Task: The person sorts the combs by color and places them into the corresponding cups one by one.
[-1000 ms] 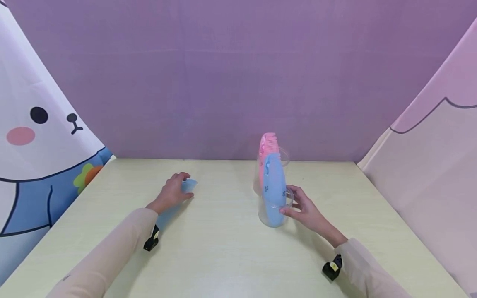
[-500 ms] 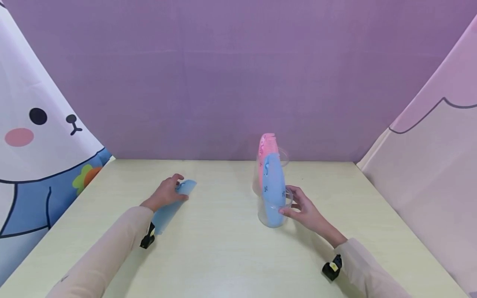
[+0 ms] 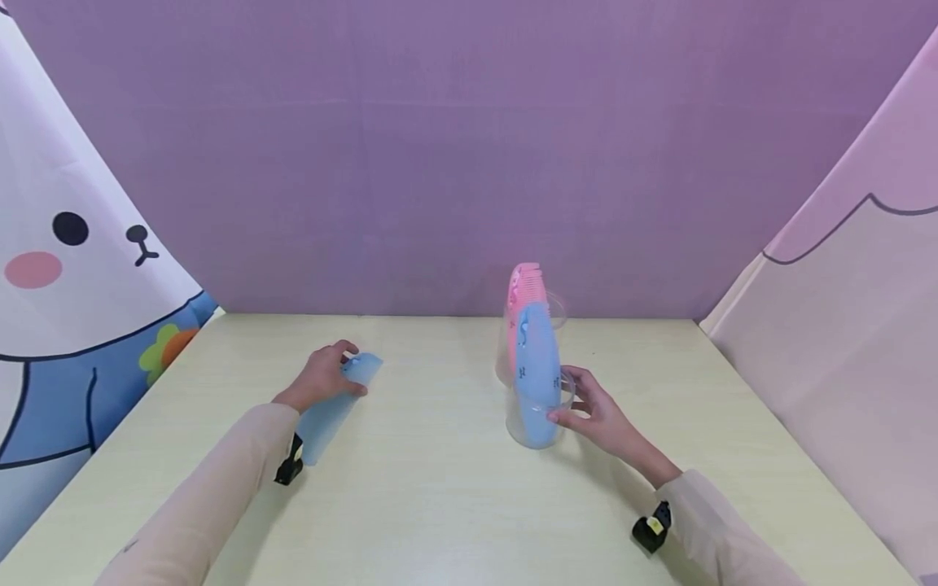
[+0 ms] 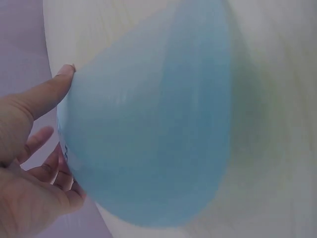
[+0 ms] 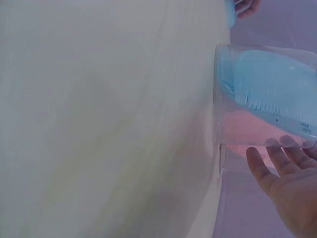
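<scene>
My left hand (image 3: pixel 327 378) holds a pale blue comb (image 3: pixel 329 419) at the left of the table. In the left wrist view, its thumb is at one edge of the smooth blue comb (image 4: pixel 148 129) and its fingers at the other; no teeth show there. My right hand (image 3: pixel 602 413) holds a clear mug (image 3: pixel 517 423) by the handle side, thumb at its wall. A second blue comb (image 3: pixel 537 350) stands upright in that mug, its teeth visible in the right wrist view. Directly behind, a pink comb (image 3: pixel 526 281) stands in another clear mug (image 3: pixel 502 358).
The pale wooden table (image 3: pixel 440 505) ends at a purple backdrop (image 3: pixel 440 163). Cloth with a cartoon print (image 3: pixel 81 285) hangs at the left, and a pink and white cloth (image 3: pixel 843 342) hangs at the right.
My left hand has shifted slightly left and toward me, and more of its blue comb shows beside the wrist. My right hand and both mugs stay nearly still.
</scene>
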{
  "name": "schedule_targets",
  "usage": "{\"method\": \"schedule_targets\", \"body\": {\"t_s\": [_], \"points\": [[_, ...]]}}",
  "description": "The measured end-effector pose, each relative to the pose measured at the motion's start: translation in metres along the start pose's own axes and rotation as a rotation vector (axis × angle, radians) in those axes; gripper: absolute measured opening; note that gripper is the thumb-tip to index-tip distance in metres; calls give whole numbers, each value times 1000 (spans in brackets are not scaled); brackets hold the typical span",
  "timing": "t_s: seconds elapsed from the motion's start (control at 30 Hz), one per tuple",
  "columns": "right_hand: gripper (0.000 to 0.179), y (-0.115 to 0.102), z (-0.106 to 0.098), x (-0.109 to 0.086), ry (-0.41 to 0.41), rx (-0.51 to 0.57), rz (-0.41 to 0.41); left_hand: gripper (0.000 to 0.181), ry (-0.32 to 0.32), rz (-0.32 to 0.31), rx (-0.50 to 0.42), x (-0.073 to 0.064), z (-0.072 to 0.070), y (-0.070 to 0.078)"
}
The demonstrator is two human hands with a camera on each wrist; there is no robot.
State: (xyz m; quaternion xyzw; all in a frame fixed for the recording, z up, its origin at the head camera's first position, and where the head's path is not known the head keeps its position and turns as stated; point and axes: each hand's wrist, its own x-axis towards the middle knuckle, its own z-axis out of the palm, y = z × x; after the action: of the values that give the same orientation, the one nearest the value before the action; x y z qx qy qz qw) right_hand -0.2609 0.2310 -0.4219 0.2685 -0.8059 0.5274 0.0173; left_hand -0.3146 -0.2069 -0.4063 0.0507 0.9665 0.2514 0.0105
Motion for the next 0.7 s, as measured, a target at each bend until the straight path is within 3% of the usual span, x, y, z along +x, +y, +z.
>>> {"method": "schedule_targets", "body": {"t_s": [0.37,0.7], "points": [[64,1,0,1,-6,3,4,55,32,39,-41,4,-6,-3],[64,1,-1,1,-11,2,5,46,13,35,-91,4,-16,1]]}}
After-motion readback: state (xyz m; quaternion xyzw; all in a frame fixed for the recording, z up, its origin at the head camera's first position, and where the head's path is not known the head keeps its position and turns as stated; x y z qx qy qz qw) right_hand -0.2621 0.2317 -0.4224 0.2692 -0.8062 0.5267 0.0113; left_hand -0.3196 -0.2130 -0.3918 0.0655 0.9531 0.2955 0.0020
